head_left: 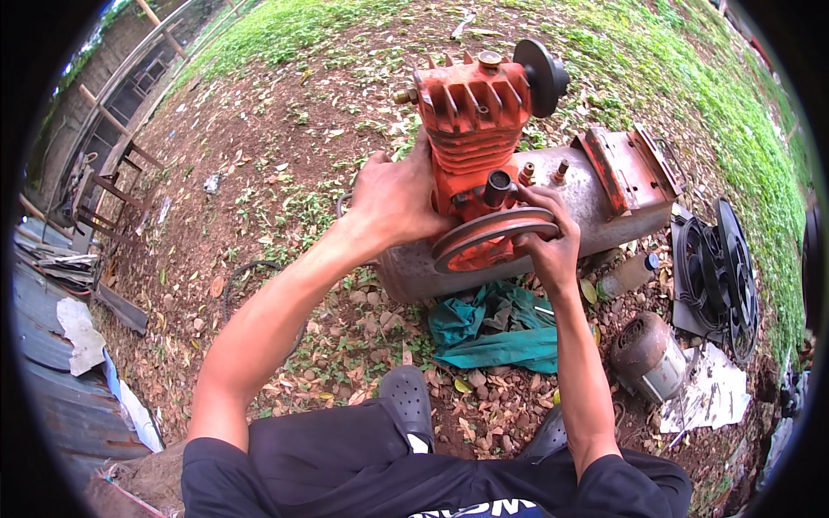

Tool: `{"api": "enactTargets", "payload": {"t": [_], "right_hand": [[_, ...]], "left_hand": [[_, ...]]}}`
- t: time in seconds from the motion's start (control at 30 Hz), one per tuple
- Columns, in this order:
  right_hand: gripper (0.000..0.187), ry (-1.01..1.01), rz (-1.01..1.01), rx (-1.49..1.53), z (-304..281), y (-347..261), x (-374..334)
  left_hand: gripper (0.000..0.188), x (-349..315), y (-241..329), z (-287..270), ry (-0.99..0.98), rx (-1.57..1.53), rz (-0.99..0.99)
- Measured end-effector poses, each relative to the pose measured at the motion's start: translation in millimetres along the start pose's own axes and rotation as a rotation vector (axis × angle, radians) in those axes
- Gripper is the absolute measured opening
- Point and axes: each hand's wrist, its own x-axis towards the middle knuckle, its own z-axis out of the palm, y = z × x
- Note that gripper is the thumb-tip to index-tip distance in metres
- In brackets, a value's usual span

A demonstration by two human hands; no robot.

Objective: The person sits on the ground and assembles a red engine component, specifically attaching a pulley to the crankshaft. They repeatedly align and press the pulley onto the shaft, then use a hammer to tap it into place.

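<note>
An orange-red air compressor pump (475,147) with cooling fins stands upright on or against a worn metal tank (406,274). A round black air filter (546,78) sticks out of its head on the right. My left hand (390,197) is wrapped round the lower left side of the pump body, its fingertips hidden behind it. On the near side, my right hand (555,231) grips the right rim of the pulley wheel (466,242), with fingers over the top and the thumb below. The pump's base is hidden behind the wheel.
A green cloth (496,332) lies before the tank. To the right are a bottle (626,276), a rusty electric motor (646,356) and black fans (717,276). A bracket (630,168) sits on the tank. Leaves and stones cover the ground; corrugated sheet (65,380) lies left.
</note>
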Motion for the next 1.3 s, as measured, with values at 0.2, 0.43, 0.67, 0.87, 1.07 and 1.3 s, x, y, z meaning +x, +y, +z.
{"api": "enactTargets", "payload": {"t": [0.2,0.43,0.67,0.87,1.07,1.3], "right_hand": [[0.075,0.033,0.038,0.059,0.5,14.8,0.5],[0.08,-0.036,-0.107,-0.082,-7.5,15.9,6.9],[0.079,-0.081,-0.224,-0.104,-9.0,12.3,14.8],[0.084,-0.165,-0.301,-0.045,-14.7,10.3,21.3],[0.056,-0.022,-0.331,0.003,-26.6,-18.2,51.1],[0.068,-0.294,-0.834,0.164,-8.5,-72.1,110.7]], "left_hand": [[0.108,-1.4,0.9,6.0,0.144,-0.087,0.04],[0.107,3.7,1.7,4.9,0.017,-0.048,0.011],[0.112,4.1,3.1,6.9,-0.021,-0.029,0.048],[0.083,3.7,0.8,14.4,0.083,-0.085,-0.011],[0.088,-0.5,4.3,9.7,0.139,-0.135,0.023],[0.111,-0.5,5.8,-1.4,0.013,-0.084,-0.05]]}}
